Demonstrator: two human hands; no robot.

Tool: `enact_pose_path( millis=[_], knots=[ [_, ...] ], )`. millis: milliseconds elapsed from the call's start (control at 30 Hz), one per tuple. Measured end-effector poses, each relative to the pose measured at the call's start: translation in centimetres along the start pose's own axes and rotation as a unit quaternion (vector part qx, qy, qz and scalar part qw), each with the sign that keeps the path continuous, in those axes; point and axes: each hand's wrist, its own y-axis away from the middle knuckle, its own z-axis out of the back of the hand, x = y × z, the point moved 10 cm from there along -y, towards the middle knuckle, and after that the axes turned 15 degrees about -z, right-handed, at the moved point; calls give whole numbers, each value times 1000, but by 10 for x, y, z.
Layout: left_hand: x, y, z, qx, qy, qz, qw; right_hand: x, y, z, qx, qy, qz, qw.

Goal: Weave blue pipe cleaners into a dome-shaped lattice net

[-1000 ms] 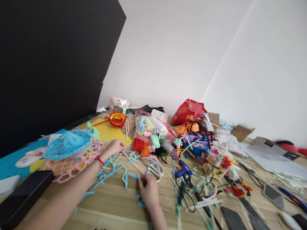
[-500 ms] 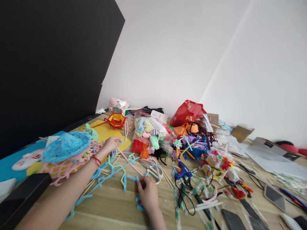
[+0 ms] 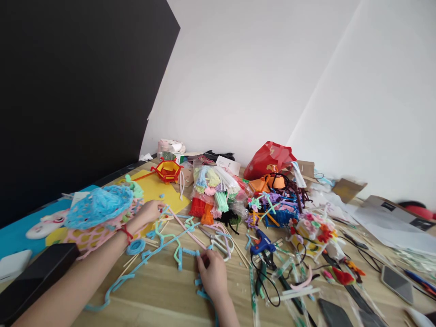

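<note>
My left hand [image 3: 149, 210] reaches over the wooden table [image 3: 163, 290] with its fingers closed around the end of a blue pipe cleaner [image 3: 160, 236], beside a blue woven net piece [image 3: 98, 205] lying on a pink one [image 3: 85, 236]. A red string circles the wrist. My right hand [image 3: 211, 271] rests on the table with fingers curled, pinching a short blue fuzzy piece [image 3: 189, 251]. More bent blue pipe cleaners lie between and under both hands.
Bagged pipe cleaner bundles [image 3: 214, 188], a blue glue gun [image 3: 261, 243] with black cord, a red bag [image 3: 269, 159], a red-yellow basket [image 3: 167, 170] on yellow felt [image 3: 153, 188], a black box [image 3: 34, 279] at left, phones [image 3: 395, 278] and packets at right.
My left hand has drawn back toward the left along the pipe cleaner, which trails after it. My right hand has stayed in place on the blue piece.
</note>
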Motion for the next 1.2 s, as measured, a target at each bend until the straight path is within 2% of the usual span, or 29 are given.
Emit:
enact_pose_path(
  millis=[167,233,333,433,500,600,667,767,900,1000,1100,1200],
  knots=[
    [-1,-10,44,-47,-36,5,998,0,1,0,9,5,-5,1000],
    [-8,-14,53,-61,-49,-12,997,0,2,0,13,2,-6,1000],
    [-22,-17,55,-82,-75,-46,993,1,2,1,13,-5,-6,1000],
    [-39,-17,35,-66,-115,-100,986,0,1,1,18,-9,-10,1000],
    [-46,-14,5,-5,-124,-140,982,-1,0,0,23,-10,-16,1000],
    [-42,-5,-35,73,-117,-151,979,-2,-1,0,27,-12,-22,999],
    [-35,1,-49,99,-118,-145,977,-2,-1,0,28,-16,-25,999],
    [-23,2,-48,101,-125,-128,979,-2,0,0,28,-22,-25,999],
    [-14,-4,-27,72,-137,-104,982,-2,0,0,26,-19,-26,999],
    [-19,-8,-15,40,-141,-103,984,-1,-1,1,28,-22,-27,999],
    [-37,-13,-28,42,-112,-133,984,0,-2,1,29,-25,-28,999],
    [-59,-14,-60,79,-58,-158,983,-1,-2,1,31,-24,-28,999]
  ],
)
